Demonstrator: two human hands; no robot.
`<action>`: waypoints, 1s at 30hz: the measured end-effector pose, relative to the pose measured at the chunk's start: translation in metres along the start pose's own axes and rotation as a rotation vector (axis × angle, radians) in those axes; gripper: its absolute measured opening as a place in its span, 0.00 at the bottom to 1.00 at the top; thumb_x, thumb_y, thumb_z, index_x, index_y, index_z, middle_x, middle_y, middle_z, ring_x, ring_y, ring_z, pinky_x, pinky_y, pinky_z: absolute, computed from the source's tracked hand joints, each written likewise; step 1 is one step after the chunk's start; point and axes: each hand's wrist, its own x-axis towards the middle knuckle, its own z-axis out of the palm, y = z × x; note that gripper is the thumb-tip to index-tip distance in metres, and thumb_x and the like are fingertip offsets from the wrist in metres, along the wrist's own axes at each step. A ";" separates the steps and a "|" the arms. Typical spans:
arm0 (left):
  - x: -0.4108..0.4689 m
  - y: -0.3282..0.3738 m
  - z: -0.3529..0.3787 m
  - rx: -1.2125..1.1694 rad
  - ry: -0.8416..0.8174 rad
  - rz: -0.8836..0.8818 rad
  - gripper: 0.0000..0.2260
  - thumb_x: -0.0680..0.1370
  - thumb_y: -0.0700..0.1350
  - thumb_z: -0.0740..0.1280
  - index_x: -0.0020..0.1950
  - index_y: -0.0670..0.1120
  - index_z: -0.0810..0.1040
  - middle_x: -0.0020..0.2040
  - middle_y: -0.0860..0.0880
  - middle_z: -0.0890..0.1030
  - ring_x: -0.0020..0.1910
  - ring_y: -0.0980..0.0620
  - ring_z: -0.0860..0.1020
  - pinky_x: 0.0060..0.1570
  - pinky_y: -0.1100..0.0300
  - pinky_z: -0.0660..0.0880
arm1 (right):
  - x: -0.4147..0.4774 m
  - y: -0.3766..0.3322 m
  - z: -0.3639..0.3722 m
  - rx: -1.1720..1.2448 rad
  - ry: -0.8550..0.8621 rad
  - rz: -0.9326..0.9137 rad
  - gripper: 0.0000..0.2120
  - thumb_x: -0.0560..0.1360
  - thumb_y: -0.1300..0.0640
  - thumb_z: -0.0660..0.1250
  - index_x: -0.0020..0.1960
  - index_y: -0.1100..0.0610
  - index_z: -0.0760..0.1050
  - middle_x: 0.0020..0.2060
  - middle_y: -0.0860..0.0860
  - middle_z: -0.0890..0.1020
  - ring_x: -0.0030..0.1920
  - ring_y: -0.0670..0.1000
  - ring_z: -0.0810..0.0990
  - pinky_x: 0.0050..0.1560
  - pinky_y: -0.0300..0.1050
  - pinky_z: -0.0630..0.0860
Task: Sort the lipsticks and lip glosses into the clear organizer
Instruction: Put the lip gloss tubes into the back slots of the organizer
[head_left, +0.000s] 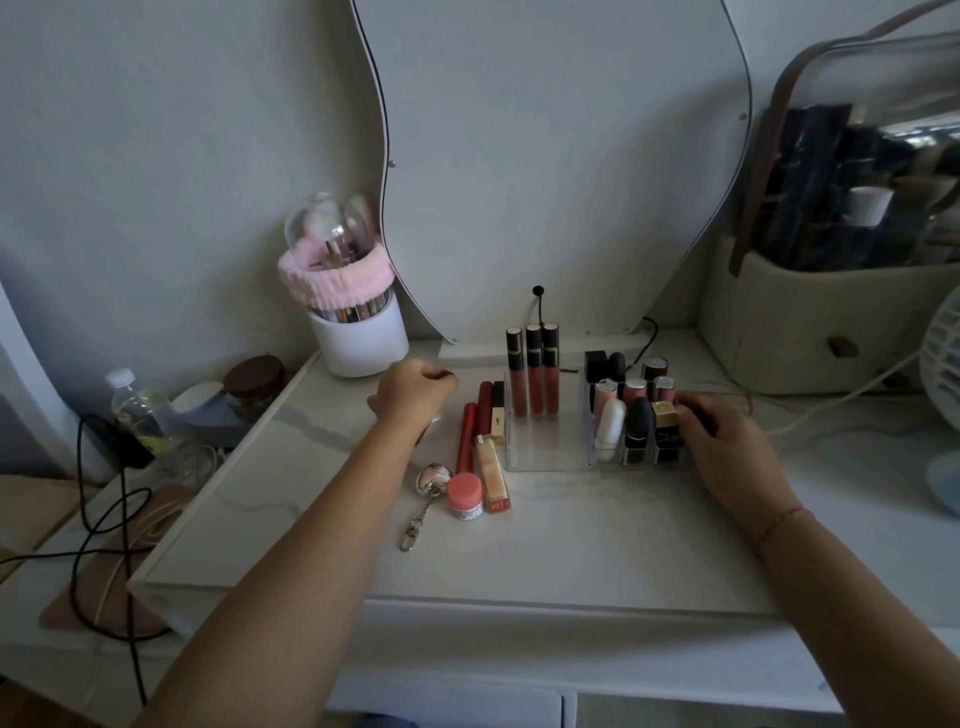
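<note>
Organizer (545, 457), clear plastic, stands on the counter (571, 545) between the two hands, with three tall glosses (535, 371) upright in its left part and a cluster of lipsticks (631, 410) upright in the small cells on its right. The right hand (727, 447) rests against the organizer's right end, its fingers (693, 415) curled around the outer wall beside a black-and-gold lipstick; whether they pinch that lipstick or only the wall cannot be told. The left hand (410, 395) hangs above the counter left of the organizer, fingers folded loosely into the palm; something pinkish shows under the hand, but a hold cannot be confirmed. Just right of those fingers lie two red tubes (475, 421), a pale gold gloss (491, 475), a pink jar (465, 496) and a silver keychain (428, 491), all outside the organizer. Behind the left hand stands a white brush cup (358, 338).
</note>
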 end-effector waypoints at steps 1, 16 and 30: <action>0.000 0.001 -0.005 -0.101 0.007 0.014 0.04 0.70 0.48 0.70 0.44 0.51 0.82 0.44 0.49 0.84 0.47 0.46 0.81 0.56 0.48 0.74 | 0.000 0.000 0.000 -0.001 -0.001 -0.002 0.12 0.77 0.55 0.60 0.57 0.55 0.77 0.43 0.49 0.78 0.44 0.48 0.74 0.41 0.39 0.65; -0.044 0.127 -0.048 -0.505 -0.197 0.620 0.07 0.70 0.44 0.74 0.46 0.52 0.83 0.43 0.54 0.85 0.45 0.59 0.81 0.49 0.67 0.76 | 0.001 0.001 0.001 -0.013 0.004 0.012 0.12 0.77 0.54 0.60 0.58 0.53 0.77 0.43 0.49 0.78 0.44 0.48 0.74 0.36 0.35 0.66; -0.025 0.124 0.014 -0.099 -0.291 0.581 0.07 0.68 0.49 0.75 0.44 0.55 0.81 0.39 0.60 0.80 0.42 0.62 0.78 0.46 0.63 0.73 | 0.001 0.000 0.001 0.008 0.000 0.033 0.12 0.77 0.54 0.60 0.57 0.55 0.77 0.43 0.50 0.78 0.45 0.49 0.75 0.44 0.40 0.67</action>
